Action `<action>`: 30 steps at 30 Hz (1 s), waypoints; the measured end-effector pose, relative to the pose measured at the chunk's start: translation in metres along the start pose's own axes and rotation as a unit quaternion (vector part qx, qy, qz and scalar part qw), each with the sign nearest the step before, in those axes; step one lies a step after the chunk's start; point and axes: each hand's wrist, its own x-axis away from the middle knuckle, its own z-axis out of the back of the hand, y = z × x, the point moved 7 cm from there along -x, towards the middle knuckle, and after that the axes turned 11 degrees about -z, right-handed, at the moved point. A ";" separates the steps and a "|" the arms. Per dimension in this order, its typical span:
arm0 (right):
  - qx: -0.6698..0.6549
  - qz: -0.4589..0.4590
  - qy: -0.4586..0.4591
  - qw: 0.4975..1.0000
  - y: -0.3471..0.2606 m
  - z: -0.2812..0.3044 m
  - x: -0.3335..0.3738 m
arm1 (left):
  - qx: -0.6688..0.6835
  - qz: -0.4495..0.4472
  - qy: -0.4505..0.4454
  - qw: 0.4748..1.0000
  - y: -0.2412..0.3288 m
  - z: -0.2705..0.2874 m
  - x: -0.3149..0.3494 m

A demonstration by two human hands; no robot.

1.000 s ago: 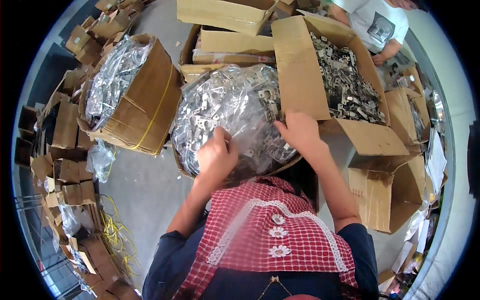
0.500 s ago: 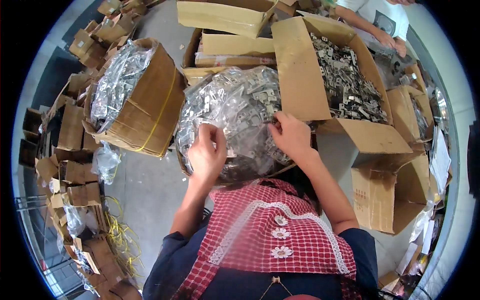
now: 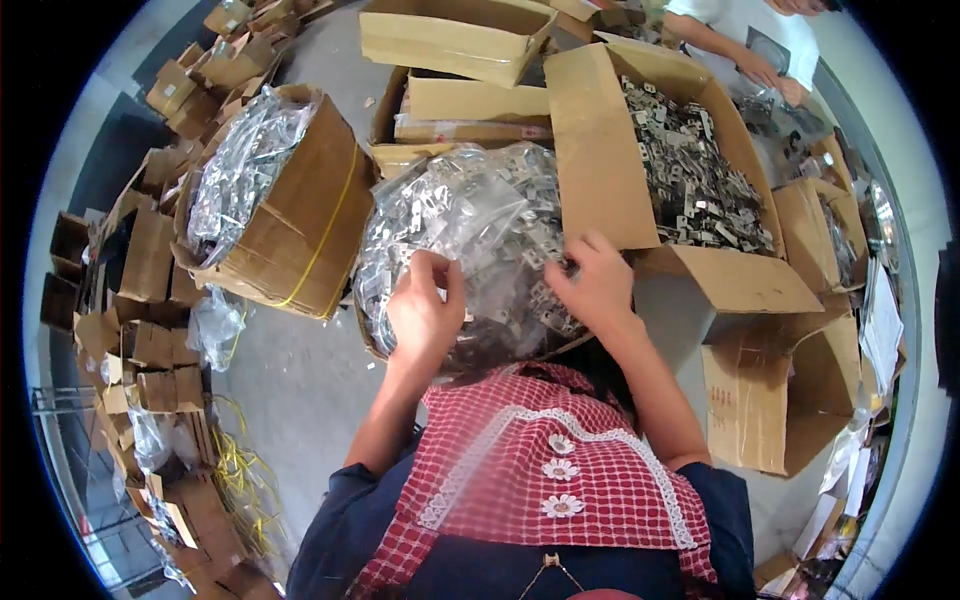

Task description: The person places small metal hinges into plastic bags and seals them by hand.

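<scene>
A large heap of small silvery metal parts in clear plastic bags (image 3: 480, 205) fills a cardboard box in front of me. Over its left side, my left hand (image 3: 425, 310) is closed, fingers curled toward the thumb. Whatever lies at those fingertips cannot be made out. My right hand (image 3: 598, 290) is at the heap's right side, its thumb and fingers closed on what looks like a small metal part (image 3: 569, 267), mostly hidden by the fingers.
Right of the heap stands an open box of loose metal parts (image 3: 690, 170). A strapped box of bagged parts (image 3: 300, 215) is at the left. An open carton (image 3: 750, 395) lies at the right. A person in a white shirt (image 3: 745, 35) handles plastic bags at the far right.
My right hand has come slightly down and right over the heap. My left hand has shifted a little right, and a gap now shows between its thumb and forefinger.
</scene>
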 end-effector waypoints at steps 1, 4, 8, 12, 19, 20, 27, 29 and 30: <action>-0.055 0.016 0.063 0.996 -0.005 0.021 0.006 | -0.002 0.001 0.001 1.000 0.001 -0.002 0.002; -0.098 0.035 0.081 0.991 -0.029 0.062 0.022 | -0.004 -0.029 0.019 0.999 0.000 -0.005 0.007; -0.045 0.121 0.072 0.989 -0.052 0.075 0.035 | -0.004 -0.063 -0.001 0.998 0.009 -0.011 0.005; 0.000 0.237 0.084 0.968 -0.070 0.059 0.039 | 0.015 -0.086 -0.019 0.996 0.019 -0.017 0.007; 0.026 0.224 0.067 0.972 -0.079 0.052 0.032 | 0.042 -0.034 -0.037 0.998 0.012 -0.024 0.018; 0.023 0.214 0.057 0.975 -0.081 0.053 0.032 | 0.054 0.000 -0.035 0.998 0.006 -0.024 0.020; 0.058 0.182 0.093 0.977 -0.077 0.024 0.016 | 0.082 -0.092 -0.065 0.990 0.028 -0.034 0.021; 0.058 0.164 0.073 0.982 -0.068 0.004 0.009 | 0.116 -0.063 -0.065 0.989 0.025 -0.040 0.024; 0.058 0.147 0.053 0.986 -0.064 -0.004 0.006 | 0.150 -0.033 -0.065 0.986 0.020 -0.044 0.025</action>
